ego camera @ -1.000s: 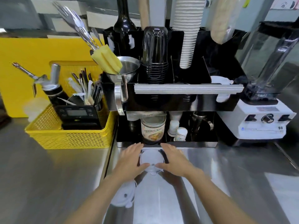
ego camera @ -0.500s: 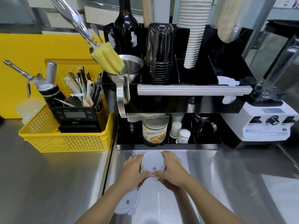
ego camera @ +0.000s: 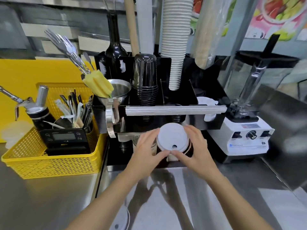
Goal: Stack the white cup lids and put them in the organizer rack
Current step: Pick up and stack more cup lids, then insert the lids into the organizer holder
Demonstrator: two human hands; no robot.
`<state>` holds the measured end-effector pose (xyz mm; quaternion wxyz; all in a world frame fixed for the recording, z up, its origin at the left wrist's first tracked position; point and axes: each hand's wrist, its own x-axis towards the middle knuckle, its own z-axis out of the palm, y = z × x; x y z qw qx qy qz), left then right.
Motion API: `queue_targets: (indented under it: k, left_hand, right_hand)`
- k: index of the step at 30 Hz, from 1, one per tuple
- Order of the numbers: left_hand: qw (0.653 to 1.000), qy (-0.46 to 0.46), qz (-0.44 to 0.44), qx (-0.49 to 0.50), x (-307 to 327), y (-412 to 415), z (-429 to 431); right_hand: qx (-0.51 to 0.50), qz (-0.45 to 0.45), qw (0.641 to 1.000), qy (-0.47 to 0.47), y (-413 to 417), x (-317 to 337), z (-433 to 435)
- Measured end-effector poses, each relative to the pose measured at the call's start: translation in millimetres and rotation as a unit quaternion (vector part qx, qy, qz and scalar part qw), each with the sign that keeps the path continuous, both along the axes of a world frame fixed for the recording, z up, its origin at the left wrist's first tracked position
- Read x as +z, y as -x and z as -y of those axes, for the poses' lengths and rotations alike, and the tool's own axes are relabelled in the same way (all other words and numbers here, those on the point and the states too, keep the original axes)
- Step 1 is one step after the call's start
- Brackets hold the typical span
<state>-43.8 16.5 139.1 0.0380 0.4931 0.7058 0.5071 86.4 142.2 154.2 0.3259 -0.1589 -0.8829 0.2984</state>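
Steel counter [ego camera: 216, 205]: both hands, left [ego camera: 147, 151] and right [ego camera: 196, 150], cradle stacked white lids [ego camera: 172, 138]; keep level toward rack [ego camera: 214, 120] at one o'clock.

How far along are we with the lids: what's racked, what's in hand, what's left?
Done: some white lids already sit in the right end of the black rack. In hand: both the left hand and the right hand hold a lid stack raised in front of the rack, not yet placed. Left: at least one loose lid lies on the counter near the bottom edge.
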Motion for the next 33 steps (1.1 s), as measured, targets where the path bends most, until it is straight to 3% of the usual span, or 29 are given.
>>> queue_targets:
  k: [6, 12, 17, 20, 24, 33]
  left_hand:
    - [0.994, -0.051, -0.083, -0.058, 75.6, -5.1, -64.8]
    - [0.987, -0.006, -0.140, -0.075, 121.5, 4.3, -131.0]
    - [0.979, 0.020, -0.200, -0.034, 122.1, 16.3, -166.5]
    - [0.969, 0.052, -0.239, -0.041, 116.2, 17.6, -182.3]
    - [0.929, 0.142, -0.339, -0.036, 109.8, 19.0, -199.0]
    - [0.911, 0.202, -0.360, -0.020, 108.9, 18.8, -200.2]
  right_hand:
    - [-0.039, -0.043, 0.998, -0.017, -17.8, 66.9, -50.6]
    - [-0.080, -0.028, 0.992, -0.089, -16.0, 105.0, -110.8]
    - [-0.086, 0.024, 0.990, -0.107, -5.2, 109.2, -150.4]
    - [-0.105, 0.072, 0.977, -0.170, 7.6, 105.2, -166.7]
    - [-0.096, 0.150, 0.960, -0.215, 22.9, 91.2, -175.8]
    - [-0.076, 0.195, 0.953, -0.217, 23.2, 92.9, -179.6]
